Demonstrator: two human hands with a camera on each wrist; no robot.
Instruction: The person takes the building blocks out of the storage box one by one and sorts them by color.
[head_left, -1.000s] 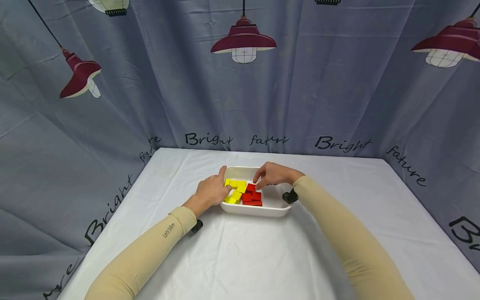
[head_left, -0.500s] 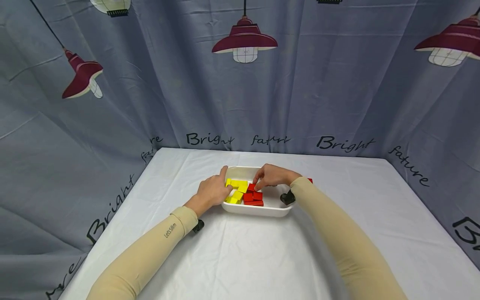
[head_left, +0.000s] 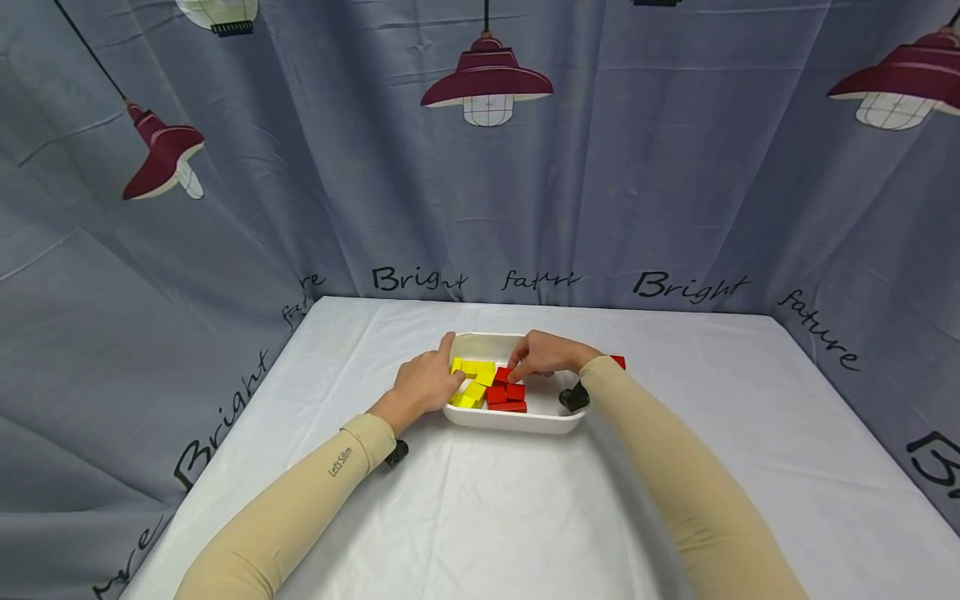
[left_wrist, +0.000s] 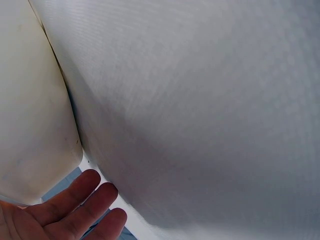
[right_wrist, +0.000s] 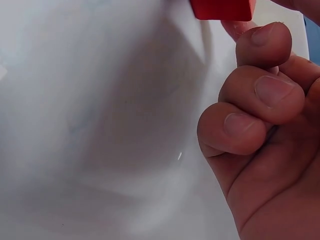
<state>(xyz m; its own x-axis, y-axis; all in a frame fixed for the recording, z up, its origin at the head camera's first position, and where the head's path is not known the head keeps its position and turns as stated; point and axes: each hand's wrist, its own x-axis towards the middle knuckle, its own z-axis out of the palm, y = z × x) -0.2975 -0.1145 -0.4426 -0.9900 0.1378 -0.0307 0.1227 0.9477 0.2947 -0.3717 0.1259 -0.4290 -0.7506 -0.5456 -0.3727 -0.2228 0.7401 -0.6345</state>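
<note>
A white plastic tray (head_left: 517, 422) holds several yellow blocks (head_left: 472, 392) at its left and several red blocks (head_left: 507, 407) beside them. My left hand (head_left: 423, 382) grips the tray's left end, thumb over the rim; in the left wrist view, three other fingers (left_wrist: 95, 205) lie loosely extended near the tray's outer wall. My right hand (head_left: 546, 353) reaches over the far rim and pinches a red block (right_wrist: 224, 9) next to the other red ones. Its three remaining fingers are curled in the right wrist view. Part of the block is out of frame there.
A red piece (head_left: 618, 362) lies partly hidden behind the right sleeve (head_left: 675, 467), right of the tray. Under everything is a white tablecloth (head_left: 517, 517), with a grey printed curtain (head_left: 637, 192) behind. A black wrist camera (head_left: 575, 397) overhangs the tray's right part.
My right hand has settled slightly lower at the red blocks. The right forearm has shifted a little left, uncovering the red piece behind the sleeve. My left hand stays in place.
</note>
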